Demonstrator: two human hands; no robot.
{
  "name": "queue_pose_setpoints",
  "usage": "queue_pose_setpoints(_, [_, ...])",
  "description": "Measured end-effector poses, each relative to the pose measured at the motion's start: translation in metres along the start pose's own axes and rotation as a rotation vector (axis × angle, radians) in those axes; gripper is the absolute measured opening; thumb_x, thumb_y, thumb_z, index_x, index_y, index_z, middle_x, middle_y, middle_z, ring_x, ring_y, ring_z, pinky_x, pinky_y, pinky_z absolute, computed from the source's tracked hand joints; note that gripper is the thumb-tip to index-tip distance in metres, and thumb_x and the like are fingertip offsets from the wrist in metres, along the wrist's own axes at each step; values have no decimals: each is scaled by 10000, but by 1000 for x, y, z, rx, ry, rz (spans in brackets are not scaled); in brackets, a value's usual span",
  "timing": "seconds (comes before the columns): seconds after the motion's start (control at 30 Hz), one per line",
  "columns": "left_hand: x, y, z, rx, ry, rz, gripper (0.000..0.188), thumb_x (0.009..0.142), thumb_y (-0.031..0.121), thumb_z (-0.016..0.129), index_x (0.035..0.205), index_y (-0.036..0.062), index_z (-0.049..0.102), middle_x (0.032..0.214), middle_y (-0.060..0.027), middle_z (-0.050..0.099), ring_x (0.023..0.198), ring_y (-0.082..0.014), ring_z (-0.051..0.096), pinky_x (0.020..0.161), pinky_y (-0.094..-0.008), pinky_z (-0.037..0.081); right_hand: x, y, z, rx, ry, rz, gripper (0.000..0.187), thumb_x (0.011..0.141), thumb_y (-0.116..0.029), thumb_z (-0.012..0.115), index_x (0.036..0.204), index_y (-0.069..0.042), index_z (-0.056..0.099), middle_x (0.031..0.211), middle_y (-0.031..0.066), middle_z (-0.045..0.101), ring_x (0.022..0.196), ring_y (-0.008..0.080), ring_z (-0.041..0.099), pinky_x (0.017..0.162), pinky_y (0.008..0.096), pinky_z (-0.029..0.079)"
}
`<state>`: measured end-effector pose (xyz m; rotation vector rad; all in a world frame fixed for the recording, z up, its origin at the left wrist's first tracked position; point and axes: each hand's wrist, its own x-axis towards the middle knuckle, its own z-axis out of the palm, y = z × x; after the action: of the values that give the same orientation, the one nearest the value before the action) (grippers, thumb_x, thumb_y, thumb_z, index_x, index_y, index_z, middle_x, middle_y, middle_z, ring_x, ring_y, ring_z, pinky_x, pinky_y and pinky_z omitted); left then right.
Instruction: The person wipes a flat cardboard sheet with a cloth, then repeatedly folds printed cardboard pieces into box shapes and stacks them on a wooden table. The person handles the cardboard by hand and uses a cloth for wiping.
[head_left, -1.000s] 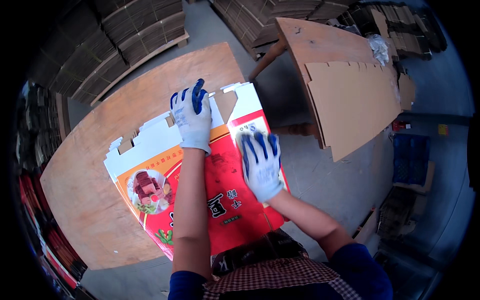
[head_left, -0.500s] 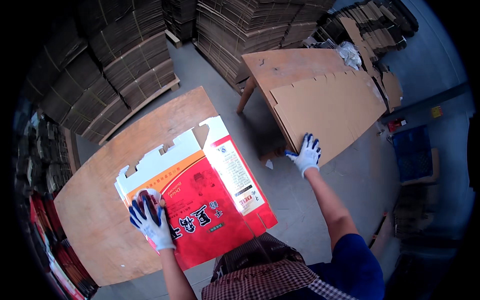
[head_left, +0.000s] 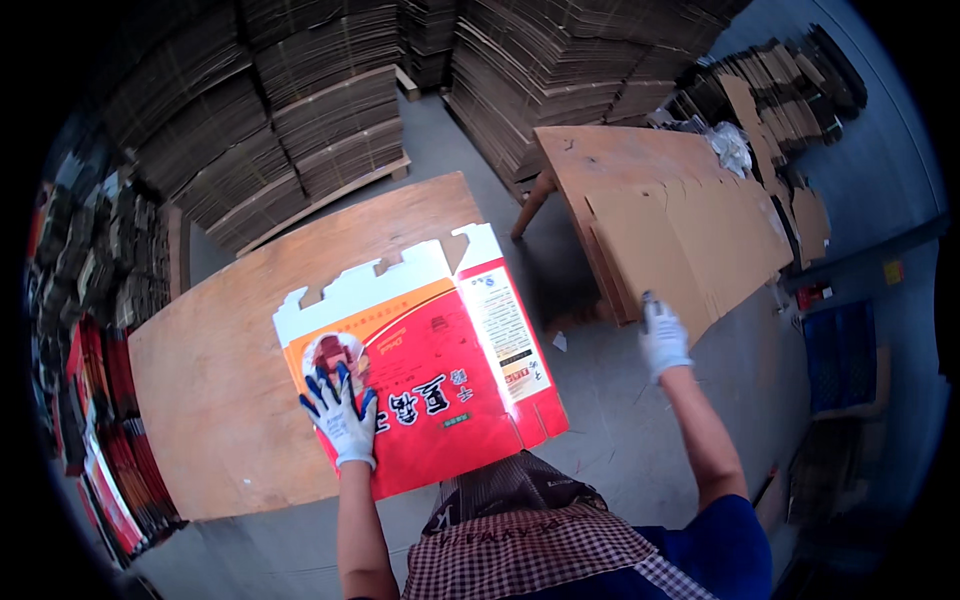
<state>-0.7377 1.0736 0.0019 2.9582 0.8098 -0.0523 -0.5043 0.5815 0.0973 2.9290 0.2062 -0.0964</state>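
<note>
A flattened red printed carton (head_left: 440,400) with white flaps and an orange band lies on the near wooden table (head_left: 210,400). My left hand (head_left: 345,420), in a white glove with blue fingertips, rests on its left part with fingers spread. To the right, plain brown cardboard sheets (head_left: 690,240) lie on a second wooden table. My right hand (head_left: 664,340), gloved the same way, is at their near edge with its fingers drawn together on the top sheet. That sheet bows along a crease. The right thumb is hard to make out.
Tall stacks of flattened cartons (head_left: 330,110) stand on pallets behind the tables. More red cartons (head_left: 105,440) are piled at the left. A crumpled plastic bag (head_left: 730,150) sits on the far table's back edge. A blue crate (head_left: 840,355) is on the floor at right.
My right hand has gone from spread on the brown cardboard to fingers together at its edge, and the top sheet now bends. My left hand stays flat on the red carton. The view has shifted.
</note>
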Motion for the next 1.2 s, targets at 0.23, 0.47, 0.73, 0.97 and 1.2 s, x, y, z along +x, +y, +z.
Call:
queue_pose_setpoints(0.23, [-2, -5, 1, -113, 10, -5, 787, 922, 572, 583, 1586, 226, 341, 1658, -212, 197, 1542, -403, 119, 1237, -601, 12, -91, 10, -285, 1165, 267, 0, 622, 893, -92, 647, 1475, 34, 465, 1434, 196, 555, 1288, 264, 562, 1076, 370, 456])
queue_pose_setpoints(0.47, [-3, -39, 32, -751, 213, 59, 512, 1014, 280, 451, 1496, 108, 474, 1580, -162, 399, 1507, -337, 278, 1256, -507, 118, -102, -66, -236, 1384, 122, -70, 846, 772, -156, 700, 1547, -20, 389, 1572, 136, 423, 1354, 186, 498, 1046, 305, 466])
queue_pose_setpoints(0.73, [-10, -50, 27, -1611, 206, -202, 450, 1049, 168, 501, 1466, 0, 486, 1475, -132, 539, 1372, -211, 477, 1153, -336, 339, -83, -149, 36, 2094, -414, 78, 811, 858, 33, 650, 1586, -99, 317, 1534, 65, 457, 1357, 203, 478, 1125, 359, 414])
queue_pose_setpoints(0.97, [0, -41, 17, -917, 125, -170, 451, 1025, 226, 539, 1462, 118, 514, 1494, -69, 526, 1408, -297, 428, 1220, -415, 246, -77, -139, 52, 2237, -625, 138, 842, 882, 41, 648, 1609, -163, 275, 1574, 48, 409, 1404, 231, 438, 1159, 416, 378])
queue_pose_setpoints(1.2, [8, -59, 50, -929, -25, 141, 545, 1032, 236, 512, 1538, 62, 404, 1601, -93, 397, 1524, -206, 255, 1236, -464, -105, -87, -141, 50, 1859, -423, 4, 851, 901, 44, 648, 1619, -70, 206, 1655, 30, 262, 1459, 157, 329, 1172, 321, 310])
